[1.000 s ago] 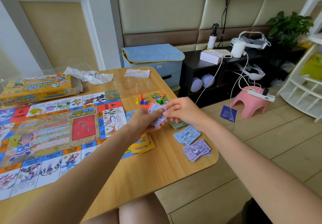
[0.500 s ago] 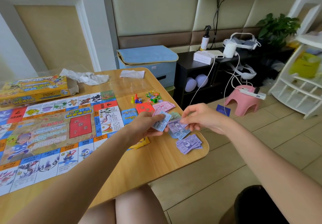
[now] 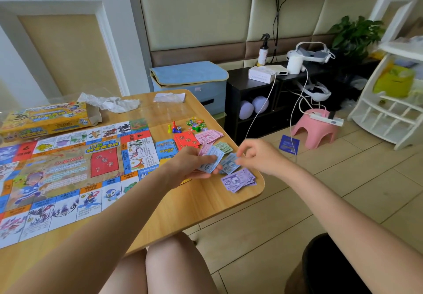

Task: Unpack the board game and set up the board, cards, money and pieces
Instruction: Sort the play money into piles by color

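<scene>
Holding blue notes (image 3: 211, 161) in left hand (image 3: 191, 164), right hand (image 3: 258, 156) beside, fingers curled

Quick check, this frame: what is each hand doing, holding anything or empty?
Left hand: grips a small stack of play money.
Right hand: fingers curled just above the blue notes on the table; whether it pinches one cannot be told.

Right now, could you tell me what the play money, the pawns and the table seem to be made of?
Play money: thin printed paper, matte; the notes lie flat and fan loosely. Pawns: probably moulded plastic, glossy in solid bright colours. Table: wood or wood-look laminate, smooth with visible grain; which one is unclear.
</scene>
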A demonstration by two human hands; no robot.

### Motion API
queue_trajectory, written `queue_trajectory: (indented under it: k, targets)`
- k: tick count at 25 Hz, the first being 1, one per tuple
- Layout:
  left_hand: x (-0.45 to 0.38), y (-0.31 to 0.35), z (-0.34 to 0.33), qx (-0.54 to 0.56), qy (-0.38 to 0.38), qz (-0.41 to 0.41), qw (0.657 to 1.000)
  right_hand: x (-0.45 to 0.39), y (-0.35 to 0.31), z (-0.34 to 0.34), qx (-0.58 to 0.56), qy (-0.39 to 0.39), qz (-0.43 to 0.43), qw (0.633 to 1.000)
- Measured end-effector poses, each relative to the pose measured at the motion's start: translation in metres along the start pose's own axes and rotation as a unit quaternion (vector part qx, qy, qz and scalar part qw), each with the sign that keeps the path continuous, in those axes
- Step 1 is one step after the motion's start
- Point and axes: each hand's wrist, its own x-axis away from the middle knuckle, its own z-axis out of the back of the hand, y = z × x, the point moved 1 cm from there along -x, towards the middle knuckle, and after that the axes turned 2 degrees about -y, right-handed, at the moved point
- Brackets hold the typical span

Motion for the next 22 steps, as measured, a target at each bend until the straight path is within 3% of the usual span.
queue_trajectory:
  k: [3, 6, 10, 12, 15, 17, 20, 22]
  targets:
    - [-0.002, 0.002, 0.001, -0.032, -0.011, -0.001, 0.999, -0.013, -0.018, 0.007, -0.114, 0.009, 0.009, 0.993]
    - [-0.006, 0.004, 0.003, -0.052, -0.019, -0.01, 0.998, -0.028, -0.026, -0.005, -0.113, -0.038, 0.024, 0.993]
    - [-0.016, 0.008, 0.016, 0.015, 0.072, -0.045, 0.996, -0.039, -0.015, -0.006, -0.134, 0.009, -0.023, 0.991]
    - [-0.021, 0.007, 0.023, 0.02, 0.092, -0.052, 0.994, -0.037, -0.003, -0.008, -0.079, 0.006, -0.046, 0.996]
    - [-0.026, 0.002, 0.02, 0.021, 0.052, -0.029, 0.998, -0.032, 0.016, -0.017, 0.054, 0.014, -0.057, 0.997]
    - [-0.027, 0.0, 0.014, 0.042, 0.019, -0.011, 0.999, -0.035, 0.018, -0.019, 0.067, 0.042, -0.036, 0.996]
    - [-0.028, 0.002, 0.009, 0.073, -0.019, -0.002, 0.997, -0.04, 0.005, -0.009, -0.016, 0.101, -0.008, 0.995]
    - [-0.027, 0.005, 0.008, 0.065, -0.043, 0.004, 0.997, -0.042, -0.01, -0.004, -0.114, 0.067, 0.011, 0.991]
